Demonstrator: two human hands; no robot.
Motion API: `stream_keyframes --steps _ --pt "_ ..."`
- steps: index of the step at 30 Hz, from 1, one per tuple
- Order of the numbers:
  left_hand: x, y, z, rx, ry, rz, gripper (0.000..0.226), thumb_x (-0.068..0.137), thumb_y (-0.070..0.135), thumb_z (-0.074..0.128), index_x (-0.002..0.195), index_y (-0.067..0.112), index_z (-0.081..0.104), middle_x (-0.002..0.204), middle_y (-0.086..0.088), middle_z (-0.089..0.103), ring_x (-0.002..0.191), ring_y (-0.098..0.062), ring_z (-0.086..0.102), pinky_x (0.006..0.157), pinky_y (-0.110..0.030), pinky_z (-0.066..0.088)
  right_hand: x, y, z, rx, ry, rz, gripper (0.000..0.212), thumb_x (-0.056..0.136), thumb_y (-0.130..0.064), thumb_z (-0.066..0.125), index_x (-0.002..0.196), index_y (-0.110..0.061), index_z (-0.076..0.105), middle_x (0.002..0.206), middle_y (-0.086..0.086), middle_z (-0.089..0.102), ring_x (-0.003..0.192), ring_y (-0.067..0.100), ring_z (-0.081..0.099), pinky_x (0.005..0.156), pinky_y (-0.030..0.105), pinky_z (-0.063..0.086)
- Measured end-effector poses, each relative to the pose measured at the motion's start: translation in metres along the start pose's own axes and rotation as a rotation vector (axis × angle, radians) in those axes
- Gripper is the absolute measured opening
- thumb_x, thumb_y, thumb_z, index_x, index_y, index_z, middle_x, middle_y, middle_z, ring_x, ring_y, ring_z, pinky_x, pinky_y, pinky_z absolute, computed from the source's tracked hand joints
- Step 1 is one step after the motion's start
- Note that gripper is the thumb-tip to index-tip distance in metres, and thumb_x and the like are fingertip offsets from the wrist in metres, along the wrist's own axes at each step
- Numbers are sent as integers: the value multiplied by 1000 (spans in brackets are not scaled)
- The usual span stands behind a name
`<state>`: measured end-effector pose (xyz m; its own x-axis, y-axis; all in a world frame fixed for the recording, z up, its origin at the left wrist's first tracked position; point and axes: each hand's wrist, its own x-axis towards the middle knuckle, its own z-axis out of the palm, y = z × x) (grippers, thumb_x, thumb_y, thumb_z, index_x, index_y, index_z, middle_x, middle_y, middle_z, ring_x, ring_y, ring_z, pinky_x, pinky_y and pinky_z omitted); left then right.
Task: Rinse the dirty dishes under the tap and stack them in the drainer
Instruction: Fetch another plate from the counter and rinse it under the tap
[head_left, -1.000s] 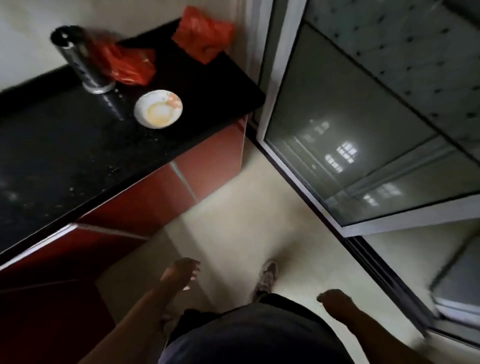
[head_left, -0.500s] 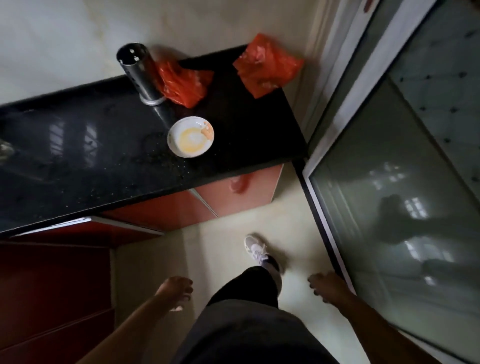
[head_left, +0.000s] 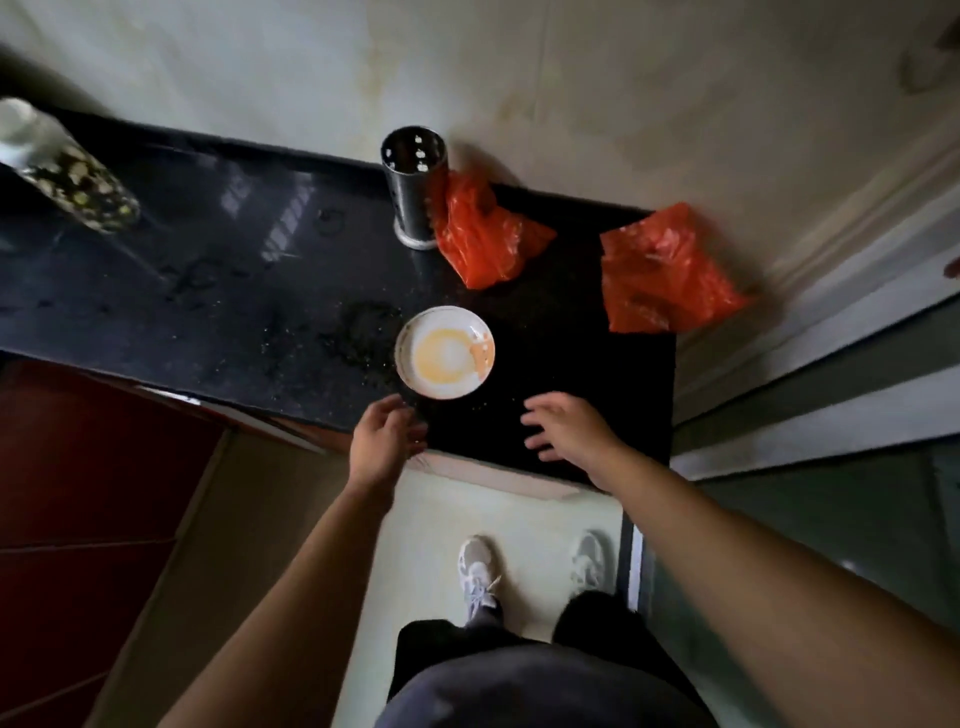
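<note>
A white plate (head_left: 444, 352) smeared with orange sauce lies on the black countertop (head_left: 218, 291), close to its front edge. My left hand (head_left: 383, 439) hovers just below and left of the plate, fingers apart, holding nothing. My right hand (head_left: 566, 429) is over the counter to the plate's lower right, fingers spread, apart from the plate. No tap, sink or drainer is in view.
A perforated metal cylinder (head_left: 414, 184) stands behind the plate by the wall. Two crumpled orange plastic bags (head_left: 480, 234) (head_left: 662, 270) lie at the back right. A jar (head_left: 67, 171) sits at far left. Red cabinets (head_left: 78, 493) are below; a glass door (head_left: 831, 441) on the right.
I have stepped up to the counter and turned to face it. Both hands rose from beside my legs to the counter's front edge, either side of the plate.
</note>
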<state>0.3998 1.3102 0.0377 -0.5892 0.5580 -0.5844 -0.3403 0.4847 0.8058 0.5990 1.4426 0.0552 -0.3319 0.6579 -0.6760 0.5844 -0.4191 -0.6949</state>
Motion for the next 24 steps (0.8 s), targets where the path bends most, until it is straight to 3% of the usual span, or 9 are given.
stream_keyframes --steps 4,6,8,9,10,12,15,20,24 --pt "40 13 30 -120 143 -145 37 107 10 45 143 6 52 116 -17 68 94 -31 73 77 -39 63 50 -47 1 -35 -114 2 49 100 -21 48 149 -25 45 120 2 61 105 23 69 74 36 60" --pt "38 10 55 -66 82 -186 36 107 12 48 142 7 53 107 -12 69 86 -26 73 71 -38 64 66 -45 -6 -14 -58 77 59 100 -25 53 155 -21 33 127 5 59 106 23 66 73 35 60" --pt "40 9 76 0 72 -235 36 105 13 53 140 8 56 113 -16 71 86 -27 75 73 -43 67 73 -31 -19 47 -17 140 69 99 -29 59 158 -18 26 129 8 59 102 22 65 69 33 60" --pt "48 -1 72 -89 262 -258 36 103 13 56 138 9 59 119 -17 70 91 -29 75 76 -46 67 97 -50 -2 -78 -139 104 69 98 -28 61 158 -17 27 126 8 60 97 20 65 68 33 60" --pt "56 -10 71 -156 448 -279 34 101 13 59 135 11 62 122 -17 70 94 -30 74 78 -48 67 119 -67 13 -184 -248 74 66 98 -26 61 156 -17 31 121 6 61 92 17 64 66 32 59" --pt "61 -2 72 -12 536 -229 31 98 14 61 129 13 66 122 -14 71 94 -28 72 84 -44 65 129 -73 15 -210 -239 60 53 97 -24 61 148 -16 45 116 4 65 87 14 63 64 31 59" --pt "59 2 82 79 523 -131 27 96 16 61 122 14 66 120 -12 72 107 -30 69 94 -42 60 133 -72 15 -229 -147 -9 43 95 -23 63 136 -15 55 126 10 65 103 22 67 64 33 60" --pt "12 -16 54 -192 570 -125 18 98 11 58 115 15 60 114 -12 70 91 -30 76 67 -46 68 118 -68 42 -316 -228 -139 23 94 -17 60 117 -17 57 116 10 67 98 24 70 68 39 65" --pt "-52 -45 6 -356 652 -122 17 97 5 58 111 15 57 109 -12 69 77 -26 79 63 -40 67 76 -57 91 -342 -447 -177 16 96 -13 60 112 -15 58 105 10 72 91 22 73 68 41 65"
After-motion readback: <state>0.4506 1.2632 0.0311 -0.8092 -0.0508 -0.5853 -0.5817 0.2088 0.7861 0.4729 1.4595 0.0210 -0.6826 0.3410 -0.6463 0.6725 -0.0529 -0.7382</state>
